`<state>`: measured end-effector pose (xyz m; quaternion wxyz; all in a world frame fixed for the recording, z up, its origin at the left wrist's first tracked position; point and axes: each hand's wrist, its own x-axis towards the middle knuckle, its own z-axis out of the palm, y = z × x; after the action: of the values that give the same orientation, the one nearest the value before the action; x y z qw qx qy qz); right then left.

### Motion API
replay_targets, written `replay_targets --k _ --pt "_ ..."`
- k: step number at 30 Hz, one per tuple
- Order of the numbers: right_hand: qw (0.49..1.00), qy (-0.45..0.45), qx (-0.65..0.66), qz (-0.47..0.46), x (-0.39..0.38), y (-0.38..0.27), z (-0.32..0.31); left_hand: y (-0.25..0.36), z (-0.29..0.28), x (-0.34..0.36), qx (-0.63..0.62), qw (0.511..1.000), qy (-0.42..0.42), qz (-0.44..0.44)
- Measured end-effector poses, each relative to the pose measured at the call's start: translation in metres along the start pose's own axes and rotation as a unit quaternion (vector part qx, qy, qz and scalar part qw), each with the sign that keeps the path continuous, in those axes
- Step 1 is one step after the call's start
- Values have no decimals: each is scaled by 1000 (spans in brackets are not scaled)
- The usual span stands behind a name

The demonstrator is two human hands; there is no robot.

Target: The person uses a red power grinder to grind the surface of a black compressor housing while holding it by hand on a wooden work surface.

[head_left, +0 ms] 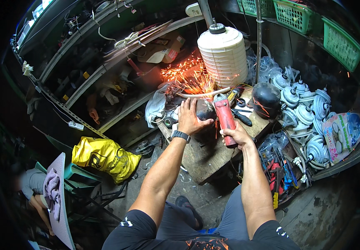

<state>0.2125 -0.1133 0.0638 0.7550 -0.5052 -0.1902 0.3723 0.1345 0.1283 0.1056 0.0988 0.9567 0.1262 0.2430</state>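
While sparks [188,77] spray up and to the left, the scene reads big to small: curved metal shelving [105,62] packed with cables and parts fills the upper left, green plastic baskets [296,16] line the top right, and a white ribbed cylindrical drum [223,54] stands behind a low wooden workbench [209,154]. Right of the bench sits a cluster of white fan motors [305,112], with a black compressor-like dome [266,100] just beside the bench's far corner. Yellow bag [105,156] lies on the floor to the left. On the bench, a dark rounded metal part [206,110] sits near the far edge; left hand [189,118], black watch on the wrist, lies flat on it, fingers together and pressed against its left side. Right hand [236,135] grips the rear body of a red angle grinder [225,116], fingers curled tight round it, tool nose at the part where the sparks start. Black pliers [243,117] lie just right of the grinder
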Motion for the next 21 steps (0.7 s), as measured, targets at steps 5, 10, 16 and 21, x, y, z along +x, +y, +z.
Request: replay_targets --k 5,10,16,21 --pt "1000 13 -13 6 -3 -5 2 4 -4 1 7 1000 -14 -6" --pt "1000 -9 -15 16 -8 -11 -3 7 -7 -1 10 1000 -18 -9" --pt "1000 4 -11 4 -4 -9 2 7 -6 1 7 1000 -23 -15" --pt "1000 -7 -7 8 3 -6 0 5 -6 0 12 999 -28 -13"
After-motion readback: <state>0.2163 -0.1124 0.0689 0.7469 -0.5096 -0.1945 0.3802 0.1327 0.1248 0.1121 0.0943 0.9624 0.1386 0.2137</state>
